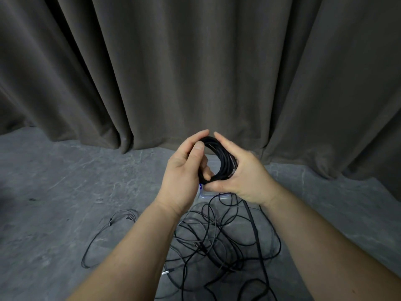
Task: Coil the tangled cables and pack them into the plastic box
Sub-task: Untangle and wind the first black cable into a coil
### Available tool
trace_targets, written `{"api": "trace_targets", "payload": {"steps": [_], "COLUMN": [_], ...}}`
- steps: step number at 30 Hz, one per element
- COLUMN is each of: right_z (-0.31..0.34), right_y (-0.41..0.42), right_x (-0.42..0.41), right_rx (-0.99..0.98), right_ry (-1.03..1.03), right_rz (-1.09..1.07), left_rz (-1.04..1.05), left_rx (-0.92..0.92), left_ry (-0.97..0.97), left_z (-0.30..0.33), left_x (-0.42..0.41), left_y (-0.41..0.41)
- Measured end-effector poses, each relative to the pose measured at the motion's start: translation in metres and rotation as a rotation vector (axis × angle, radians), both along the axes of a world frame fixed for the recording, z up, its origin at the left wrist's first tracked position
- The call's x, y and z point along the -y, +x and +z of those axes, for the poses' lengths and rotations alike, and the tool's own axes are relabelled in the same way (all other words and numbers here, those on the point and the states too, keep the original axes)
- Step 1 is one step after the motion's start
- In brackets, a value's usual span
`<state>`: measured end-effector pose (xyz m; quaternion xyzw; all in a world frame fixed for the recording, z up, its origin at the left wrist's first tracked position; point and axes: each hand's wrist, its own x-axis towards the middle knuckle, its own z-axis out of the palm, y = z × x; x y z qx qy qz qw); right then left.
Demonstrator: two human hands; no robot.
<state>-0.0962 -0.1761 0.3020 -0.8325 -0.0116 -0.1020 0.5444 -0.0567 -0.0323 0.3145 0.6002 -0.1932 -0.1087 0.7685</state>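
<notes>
Currently, head view, frame centre: black coil is gripped by left hand and right hand. Plastic box below, mostly hidden, probably open. Tangled cables lower centre. Risk: coil springs loose if grip is relaxed.

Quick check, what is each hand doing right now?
Left hand: grips one side of the black cable coil, thumb and fingers curled round it.
Right hand: holds the other side of the same coil, fingers wrapped round it.
</notes>
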Motion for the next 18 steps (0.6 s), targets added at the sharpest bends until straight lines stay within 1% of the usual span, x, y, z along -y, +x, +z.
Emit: {"api": "trace_targets", "payload": {"steps": [3,6,10,13,14,15,16,17,18], "right_z": [-0.001,-0.006,-0.015,-0.021,-0.024,-0.025,-0.024,-0.022,-0.018], "right_y": [0.001,0.001,0.000,-0.007,-0.009,-0.010,-0.009,-0.007,-0.005], "right_x": [-0.007,-0.009,0.007,0.016,0.018,0.021,0.024,0.025,0.025], "right_rx": [-0.038,-0.103,-0.332,-0.567,-0.604,-0.597,-0.542,-0.433,-0.283], "right_ry": [0.027,0.028,0.051,-0.016,-0.023,0.017,0.096,0.185,0.248], "right_rz": [0.051,0.076,0.034,0.127,0.134,0.108,0.054,-0.019,-0.103], "left_rz": [0.125,0.261,0.461,0.621,0.664,0.697,0.721,0.738,0.748], "left_rx": [-0.097,-0.092,-0.107,-0.133,-0.137,-0.136,-0.126,-0.107,-0.082], "left_ry": [-0.059,-0.096,-0.193,-0.235,-0.235,-0.224,-0.200,-0.168,-0.132], "left_z": [0.001,0.003,0.007,0.009,0.009,0.009,0.009,0.008,0.007], "left_x": [0.006,0.004,-0.011,-0.025,-0.030,-0.034,-0.037,-0.039,-0.040], "left_y": [-0.001,0.005,0.026,0.040,0.044,0.046,0.047,0.047,0.046]}}
